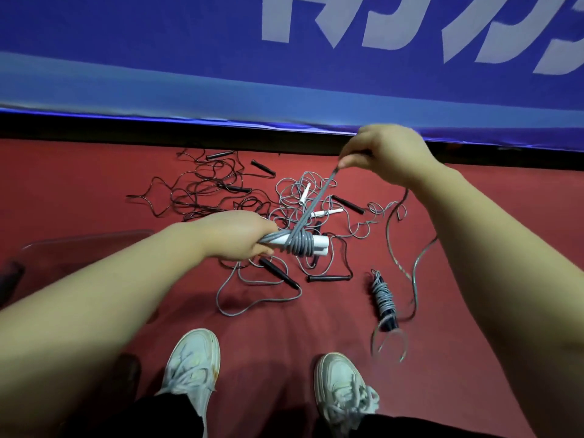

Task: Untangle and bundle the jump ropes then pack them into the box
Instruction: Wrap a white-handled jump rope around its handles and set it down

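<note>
Gripping white handles [319, 245] in left hand [237, 237], pinching grey cord [316, 202] taut with right hand [388, 156], probably light, springy, slick, so best held close to the wraps.

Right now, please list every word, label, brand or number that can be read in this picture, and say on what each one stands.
On the blue banner: large white characters, cut off by the top and right edges of the picture; not readable as a word.
On the shoes: no brand or label can be read.
On the grey jump rope and its white handles: no print visible.
No other text shows.
</note>
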Action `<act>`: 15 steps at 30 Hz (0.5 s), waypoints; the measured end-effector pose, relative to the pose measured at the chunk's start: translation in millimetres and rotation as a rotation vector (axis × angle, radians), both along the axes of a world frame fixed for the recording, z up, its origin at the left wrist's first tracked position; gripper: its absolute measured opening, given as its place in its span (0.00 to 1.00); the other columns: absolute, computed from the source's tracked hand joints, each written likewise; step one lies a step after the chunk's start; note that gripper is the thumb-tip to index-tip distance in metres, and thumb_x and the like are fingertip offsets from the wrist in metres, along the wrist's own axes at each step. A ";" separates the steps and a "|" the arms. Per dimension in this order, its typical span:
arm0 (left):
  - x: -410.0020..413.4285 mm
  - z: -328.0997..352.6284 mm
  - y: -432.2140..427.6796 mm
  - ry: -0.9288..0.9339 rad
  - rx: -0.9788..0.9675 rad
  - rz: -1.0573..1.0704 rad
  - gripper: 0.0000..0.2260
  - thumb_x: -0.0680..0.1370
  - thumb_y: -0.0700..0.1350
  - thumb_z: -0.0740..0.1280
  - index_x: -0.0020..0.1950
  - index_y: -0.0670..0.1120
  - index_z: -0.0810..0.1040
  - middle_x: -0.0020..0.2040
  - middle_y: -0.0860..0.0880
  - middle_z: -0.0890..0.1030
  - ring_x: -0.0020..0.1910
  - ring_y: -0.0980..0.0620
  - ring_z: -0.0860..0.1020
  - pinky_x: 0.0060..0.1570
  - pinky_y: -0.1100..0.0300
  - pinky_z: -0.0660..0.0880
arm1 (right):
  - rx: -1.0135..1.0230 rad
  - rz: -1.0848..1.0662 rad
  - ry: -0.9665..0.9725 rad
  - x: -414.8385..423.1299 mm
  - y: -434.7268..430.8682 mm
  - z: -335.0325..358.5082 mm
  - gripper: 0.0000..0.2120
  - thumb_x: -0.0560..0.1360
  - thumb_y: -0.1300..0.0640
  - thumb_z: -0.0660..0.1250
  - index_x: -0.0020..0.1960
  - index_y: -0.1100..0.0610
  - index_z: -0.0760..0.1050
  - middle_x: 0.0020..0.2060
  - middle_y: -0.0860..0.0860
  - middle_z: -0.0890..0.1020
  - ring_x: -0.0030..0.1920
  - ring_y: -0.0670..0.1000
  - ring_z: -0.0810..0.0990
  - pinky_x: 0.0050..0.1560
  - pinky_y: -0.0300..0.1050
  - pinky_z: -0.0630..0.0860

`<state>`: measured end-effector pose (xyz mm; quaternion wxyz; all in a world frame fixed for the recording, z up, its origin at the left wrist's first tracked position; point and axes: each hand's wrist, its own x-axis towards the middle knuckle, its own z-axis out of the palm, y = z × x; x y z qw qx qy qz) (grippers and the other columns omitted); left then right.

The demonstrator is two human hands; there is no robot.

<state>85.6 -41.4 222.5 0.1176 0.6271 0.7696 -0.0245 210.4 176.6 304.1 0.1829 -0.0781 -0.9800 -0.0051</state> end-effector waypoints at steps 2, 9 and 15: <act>1.7 2.8 3.4 -0.031 -0.042 0.000 0.08 0.80 0.49 0.63 0.54 0.46 0.73 0.38 0.55 0.69 0.41 0.52 0.68 0.39 0.60 0.62 | 0.057 0.076 0.087 0.0 -3.1 5.2 0.16 0.72 0.42 0.66 0.52 0.50 0.82 0.43 0.49 0.81 0.47 0.53 0.79 0.35 0.40 0.60; 15.4 20.9 -7.5 -0.121 0.049 -0.090 0.12 0.74 0.57 0.69 0.42 0.50 0.72 0.33 0.55 0.74 0.33 0.57 0.70 0.33 0.68 0.64 | 0.127 0.104 -0.014 -6.7 2.5 -20.3 0.19 0.73 0.41 0.62 0.49 0.54 0.83 0.44 0.52 0.82 0.47 0.56 0.80 0.37 0.41 0.62; 25.5 44.2 -5.0 -0.251 0.383 0.056 0.12 0.73 0.58 0.68 0.41 0.54 0.68 0.32 0.53 0.75 0.31 0.55 0.72 0.34 0.60 0.67 | -0.218 -0.001 -0.317 -13.1 -14.1 -79.8 0.23 0.70 0.42 0.55 0.52 0.56 0.78 0.48 0.55 0.81 0.50 0.56 0.79 0.50 0.48 0.73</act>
